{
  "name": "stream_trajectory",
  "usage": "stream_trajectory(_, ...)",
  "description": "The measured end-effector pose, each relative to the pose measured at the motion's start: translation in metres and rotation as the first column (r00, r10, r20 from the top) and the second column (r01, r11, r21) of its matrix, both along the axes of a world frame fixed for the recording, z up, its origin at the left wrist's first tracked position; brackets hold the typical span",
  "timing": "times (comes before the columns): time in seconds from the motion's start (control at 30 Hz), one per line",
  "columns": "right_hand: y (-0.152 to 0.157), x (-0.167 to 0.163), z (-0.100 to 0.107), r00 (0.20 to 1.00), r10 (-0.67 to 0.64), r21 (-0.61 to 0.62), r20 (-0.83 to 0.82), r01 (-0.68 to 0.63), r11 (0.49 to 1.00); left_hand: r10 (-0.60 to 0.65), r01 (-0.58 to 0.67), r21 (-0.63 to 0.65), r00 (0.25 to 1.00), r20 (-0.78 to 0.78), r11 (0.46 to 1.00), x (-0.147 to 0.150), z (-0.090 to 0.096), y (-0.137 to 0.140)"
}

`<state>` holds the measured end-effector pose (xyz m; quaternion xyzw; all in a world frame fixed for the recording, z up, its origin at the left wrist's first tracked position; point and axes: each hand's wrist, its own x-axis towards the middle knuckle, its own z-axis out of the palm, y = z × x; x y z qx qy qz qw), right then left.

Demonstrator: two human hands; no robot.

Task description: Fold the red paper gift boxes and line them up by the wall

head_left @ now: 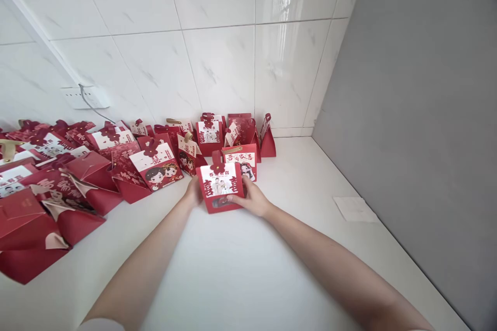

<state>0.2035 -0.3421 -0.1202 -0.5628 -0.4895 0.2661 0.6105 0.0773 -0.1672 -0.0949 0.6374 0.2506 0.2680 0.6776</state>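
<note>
Between my two hands is a red and white gift box point(221, 186) with a ribbon loop on top, a printed couple on its front and a small window low down. My left hand point(193, 192) grips its left side, the fingers mostly hidden behind it. On the right side my right hand point(251, 198) is closed on the box, thumb across the front and fingers behind. Right behind it stands another gift box point(250, 158) with a gold ribbon, partly covered by the held one. I cannot tell whether the held box touches the table.
Many similar red gift boxes point(91, 178) crowd the left and back of the white table point(233, 274). A folded white paper point(355, 209) lies at right, beside a grey panel point(419, 114). A power socket point(85, 98) with a cable sits on the tiled wall point(217, 62).
</note>
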Motion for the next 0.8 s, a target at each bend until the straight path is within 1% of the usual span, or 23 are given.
stream_trajectory(0.07,0.002,0.011,-0.001,0.993,-0.114,-0.012,0.006,0.114,0.993,-0.006,0.008,-0.028,0.997,0.077,1.000,0.004,-0.005,0.004)
stream_trajectory(0.1,0.003,0.016,-0.001,0.987,-0.160,-0.022,0.007,0.160,0.987,-0.031,0.032,-0.002,0.993,0.111,0.999,0.006,-0.007,0.004)
stream_trajectory(0.13,0.003,0.021,-0.001,0.982,-0.188,-0.039,0.012,0.188,0.981,-0.075,0.068,0.052,0.989,0.125,0.996,0.007,-0.008,0.002)
stream_trajectory(0.17,0.002,0.026,0.000,0.981,-0.193,-0.061,0.023,0.194,0.979,-0.124,0.110,0.129,0.986,0.110,0.986,0.008,-0.010,0.000)
stream_trajectory(0.23,0.000,0.036,0.002,0.989,-0.142,-0.104,0.046,0.146,0.984,-0.203,0.191,0.287,0.979,0.014,0.939,0.010,-0.012,-0.007)
stream_trajectory(0.3,-0.003,0.044,0.004,0.996,-0.073,-0.123,0.057,0.079,0.989,-0.225,0.231,0.360,0.973,-0.060,0.904,0.011,-0.014,-0.011)
stream_trajectory(0.37,-0.005,0.049,0.006,0.997,-0.043,-0.127,0.057,0.050,0.991,-0.210,0.229,0.368,0.973,-0.090,0.901,0.012,-0.015,-0.012)
stream_trajectory(0.53,-0.008,0.049,0.009,0.997,-0.012,-0.138,0.077,0.022,0.990,-0.141,0.172,0.325,0.983,-0.115,0.930,0.012,-0.017,-0.010)
stream_trajectory(0.67,-0.010,0.047,0.010,0.995,-0.008,-0.123,0.096,0.020,0.992,-0.174,0.185,0.281,0.983,-0.064,0.942,0.012,-0.018,-0.010)
stream_trajectory(0.8,-0.010,0.047,0.010,0.992,-0.027,-0.103,0.121,0.039,0.994,-0.192,0.204,0.333,0.979,-0.068,0.921,0.012,-0.019,-0.011)
